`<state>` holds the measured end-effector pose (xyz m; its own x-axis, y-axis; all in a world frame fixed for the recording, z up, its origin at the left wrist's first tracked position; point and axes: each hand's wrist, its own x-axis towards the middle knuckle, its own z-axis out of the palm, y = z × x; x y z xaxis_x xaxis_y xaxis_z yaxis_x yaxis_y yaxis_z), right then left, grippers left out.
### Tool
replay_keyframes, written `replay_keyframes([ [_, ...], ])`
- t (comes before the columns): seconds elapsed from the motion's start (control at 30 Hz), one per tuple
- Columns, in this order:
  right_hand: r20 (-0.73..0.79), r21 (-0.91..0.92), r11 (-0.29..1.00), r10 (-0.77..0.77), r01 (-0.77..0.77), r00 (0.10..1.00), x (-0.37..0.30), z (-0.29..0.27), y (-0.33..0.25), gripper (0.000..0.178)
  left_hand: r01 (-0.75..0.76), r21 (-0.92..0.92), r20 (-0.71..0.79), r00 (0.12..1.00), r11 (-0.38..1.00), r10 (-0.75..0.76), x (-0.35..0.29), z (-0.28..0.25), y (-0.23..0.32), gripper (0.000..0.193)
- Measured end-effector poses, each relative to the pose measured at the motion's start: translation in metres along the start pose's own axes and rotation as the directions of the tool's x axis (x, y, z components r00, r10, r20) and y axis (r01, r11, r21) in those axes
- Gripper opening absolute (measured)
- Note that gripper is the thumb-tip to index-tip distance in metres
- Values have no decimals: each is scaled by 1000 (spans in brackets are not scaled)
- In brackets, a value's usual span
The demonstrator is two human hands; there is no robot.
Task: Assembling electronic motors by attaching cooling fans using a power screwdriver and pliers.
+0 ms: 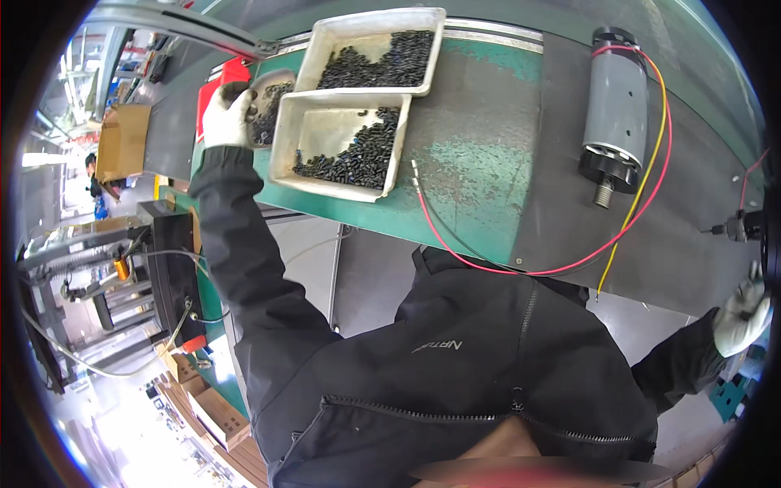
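Observation:
My left hand (225, 115), in a white glove, reaches far up and left and grips a small grey scoop-like tray (268, 104) full of small black parts. That scoop sits against the left wall of a white bin (283, 138) holding black parts. A second white bin (321, 49) with more black parts stands just behind it. My right hand (742, 315), also gloved, is out at the right edge, fingers curled; whether it holds anything is not visible. A grey cylindrical motor (617, 114) with red and yellow wires (651, 175) lies on the dark belt.
The bins rest on a green worktop (472, 154) beside a dark conveyor belt (691, 236). A small metal fitting (736, 228) with a wire lies at the far right. Cardboard boxes (122, 142) and machinery (98, 268) stand at left, more cartons (215, 411) on the floor.

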<state>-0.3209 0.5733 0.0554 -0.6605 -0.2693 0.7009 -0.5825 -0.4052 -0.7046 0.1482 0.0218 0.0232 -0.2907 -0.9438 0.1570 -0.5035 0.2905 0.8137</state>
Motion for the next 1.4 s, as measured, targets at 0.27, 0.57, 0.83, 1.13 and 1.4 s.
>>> replay_keyframes([
  [0.27,743,-472,795,125,382,657,-3,127,-32,61,147,-708,381,903,690,199,-192,175,215,27],
  [0.57,828,-425,602,-42,675,559,24,145,-41,59,313,-866,444,840,391,312,-204,199,230,43],
  [0.83,845,-427,591,-9,684,535,16,149,-30,61,320,-865,462,809,386,364,-202,201,226,63],
  [1.13,359,-583,812,239,16,902,37,128,59,24,-830,460,188,437,315,879,-114,288,212,11],
  [1.4,447,447,219,785,-867,429,1,128,141,32,-425,-3,373,839,905,395,-61,404,204,69],
])
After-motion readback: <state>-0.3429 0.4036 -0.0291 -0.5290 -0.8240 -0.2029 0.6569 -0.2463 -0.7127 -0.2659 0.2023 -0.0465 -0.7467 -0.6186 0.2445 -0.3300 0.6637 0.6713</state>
